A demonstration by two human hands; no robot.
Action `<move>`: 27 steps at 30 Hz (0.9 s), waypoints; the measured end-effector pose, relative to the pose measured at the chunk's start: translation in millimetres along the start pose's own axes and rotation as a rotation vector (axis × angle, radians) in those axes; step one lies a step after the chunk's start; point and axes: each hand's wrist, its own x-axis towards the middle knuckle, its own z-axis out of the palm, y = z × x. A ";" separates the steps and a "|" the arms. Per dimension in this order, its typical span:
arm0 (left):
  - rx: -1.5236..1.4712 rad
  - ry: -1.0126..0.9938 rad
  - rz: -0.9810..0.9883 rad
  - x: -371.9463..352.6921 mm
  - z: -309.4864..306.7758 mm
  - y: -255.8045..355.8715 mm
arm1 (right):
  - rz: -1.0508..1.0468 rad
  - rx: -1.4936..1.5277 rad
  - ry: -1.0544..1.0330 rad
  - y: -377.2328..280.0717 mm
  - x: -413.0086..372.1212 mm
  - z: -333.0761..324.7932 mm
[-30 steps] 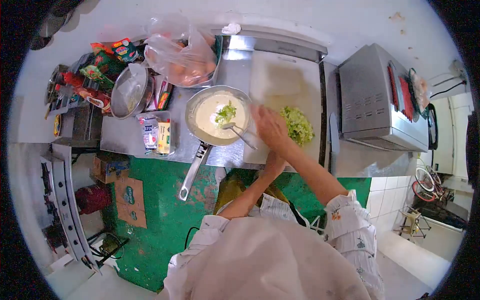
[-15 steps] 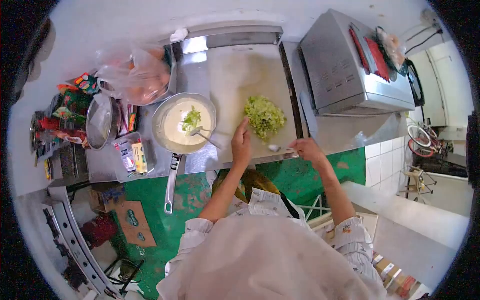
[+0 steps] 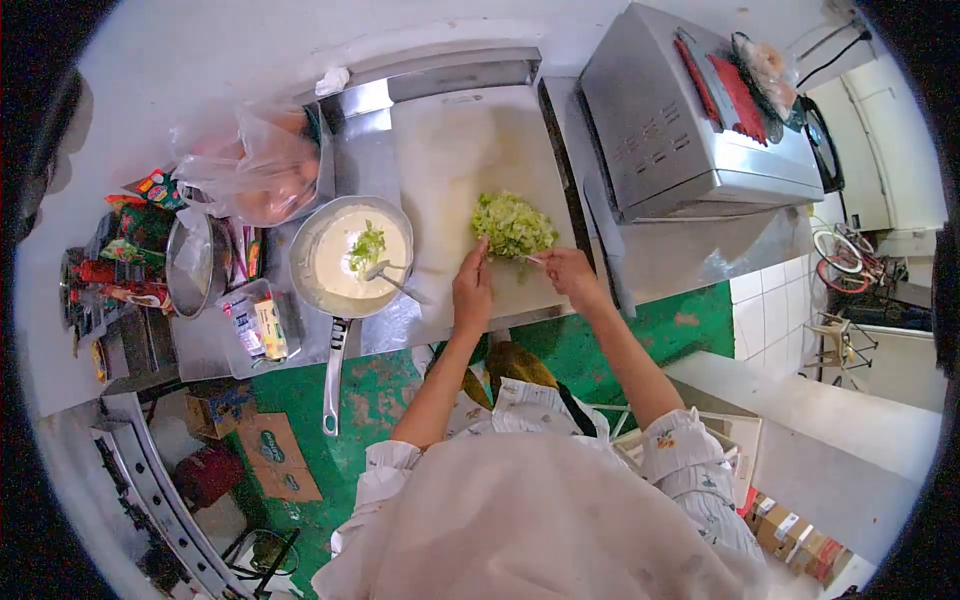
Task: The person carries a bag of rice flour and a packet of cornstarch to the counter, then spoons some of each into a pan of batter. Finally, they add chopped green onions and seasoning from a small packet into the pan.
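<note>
Chopped pale green vegetables (image 3: 514,224) lie in a heap on a white cutting board (image 3: 440,140). My left hand (image 3: 472,290) rests on the board at the heap's lower left edge, fingers stretched and holding nothing. My right hand (image 3: 572,280) is closed around the handle of a small spoon-like utensil (image 3: 535,260), whose far end is hidden at the heap's lower edge. Left of the board, a pan (image 3: 298,262) contains creamy white mixture (image 3: 335,262) with some green pieces (image 3: 367,246) and a metal spoon (image 3: 395,281) leaning in it.
A plastic bag of orange-pink items (image 3: 262,165) lies behind the pan. Further left are a metal bowl (image 3: 192,265), packets and a clear container (image 3: 285,345). A steel appliance (image 3: 665,120) stands right of the board. The pan's handle (image 3: 334,385) juts over the counter's front edge.
My right hand has moved left and up, bringing the utensil to the heap's lower edge. My left hand stays beside the heap. The whole view has shifted slightly.
</note>
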 end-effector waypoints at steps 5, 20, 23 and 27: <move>0.072 -0.005 0.057 -1.5 -0.7 4.4 | -0.336 -0.352 0.223 34.1 7.9 12.5; 0.076 -0.044 0.019 -4.4 -1.6 20.4 | -0.460 -0.312 0.294 50.1 1.3 29.0; 0.051 -0.052 0.003 -5.4 -0.4 22.8 | -0.419 -0.224 0.273 41.8 -5.5 31.6; 0.000 0.020 0.040 -5.3 2.0 24.2 | -0.408 -0.201 0.266 44.9 -2.3 29.6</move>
